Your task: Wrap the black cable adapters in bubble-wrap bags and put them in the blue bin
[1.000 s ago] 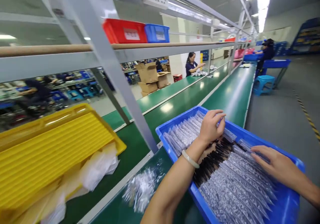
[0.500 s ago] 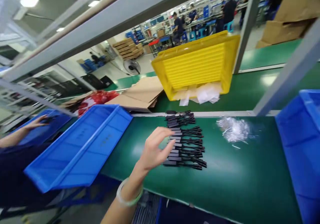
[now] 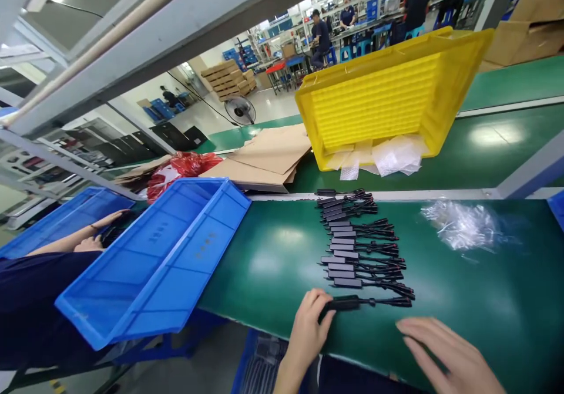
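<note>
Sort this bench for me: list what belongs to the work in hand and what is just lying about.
In hand: left hand holding the nearest cable; row of black cables; right hand, open.
Lying about: yellow tray; blue bin; cardboard; clear bags; red bag.

Matt black plastic cable parts (image 3: 361, 253) lie on a glossy, smooth green belt (image 3: 273, 259).

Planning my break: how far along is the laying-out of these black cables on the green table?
Done: a dozen or so cables lie in a neat row on the table. In hand: the left hand pinches the nearest cable; the right hand hovers open. Left, probably: the clear bags lie untouched, no cable bagged.
</note>
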`<action>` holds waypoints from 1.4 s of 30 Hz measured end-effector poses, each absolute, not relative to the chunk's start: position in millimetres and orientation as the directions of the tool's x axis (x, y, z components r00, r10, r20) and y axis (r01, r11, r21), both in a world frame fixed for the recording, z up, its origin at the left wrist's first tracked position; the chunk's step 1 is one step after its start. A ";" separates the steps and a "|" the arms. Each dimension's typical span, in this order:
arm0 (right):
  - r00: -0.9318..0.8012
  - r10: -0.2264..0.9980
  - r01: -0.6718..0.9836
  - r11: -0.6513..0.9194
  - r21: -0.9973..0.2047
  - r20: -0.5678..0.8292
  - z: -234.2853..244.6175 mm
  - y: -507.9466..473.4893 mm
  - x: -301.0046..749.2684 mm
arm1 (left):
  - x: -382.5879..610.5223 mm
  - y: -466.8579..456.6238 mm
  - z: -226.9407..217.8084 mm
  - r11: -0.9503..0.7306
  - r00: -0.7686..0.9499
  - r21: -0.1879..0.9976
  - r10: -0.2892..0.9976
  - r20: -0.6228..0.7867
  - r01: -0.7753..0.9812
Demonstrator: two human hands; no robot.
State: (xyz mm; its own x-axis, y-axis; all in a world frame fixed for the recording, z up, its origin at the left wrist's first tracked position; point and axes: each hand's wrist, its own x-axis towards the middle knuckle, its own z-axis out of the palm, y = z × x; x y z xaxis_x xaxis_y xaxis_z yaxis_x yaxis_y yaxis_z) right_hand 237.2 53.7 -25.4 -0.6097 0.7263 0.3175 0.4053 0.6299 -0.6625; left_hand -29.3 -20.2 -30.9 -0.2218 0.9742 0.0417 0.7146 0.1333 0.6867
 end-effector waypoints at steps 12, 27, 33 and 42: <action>-0.807 0.554 0.277 0.662 -0.697 0.206 -8.7 71.0 161.3 | 9.0 -24.8 -30.1 -0.135 -0.622 0.962 0.782 -0.044 -0.239; -0.797 0.590 0.398 0.676 -0.621 0.132 2.9 76.5 230.1 | 21.5 -1.4 26.8 -0.062 -0.377 0.662 0.860 -0.344 -0.747; -0.635 0.662 0.305 0.689 -0.658 0.398 41.6 89.5 217.9 | 43.1 1.9 28.0 0.064 -0.145 0.607 0.946 -0.290 -0.792; -0.589 0.719 0.240 0.592 -0.769 0.369 57.9 91.3 208.1 | 41.1 -1.9 23.4 0.115 -0.069 0.708 0.972 -0.226 -0.696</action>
State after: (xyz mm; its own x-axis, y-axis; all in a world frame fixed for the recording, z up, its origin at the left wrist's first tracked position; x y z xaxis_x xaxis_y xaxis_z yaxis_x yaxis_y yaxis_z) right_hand 208.1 91.3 57.9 -0.5892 0.7186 0.3693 0.2400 0.5922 -0.7692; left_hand 41.1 -1.9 23.4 -0.0693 0.9717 -0.2260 -0.6963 0.1151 0.7084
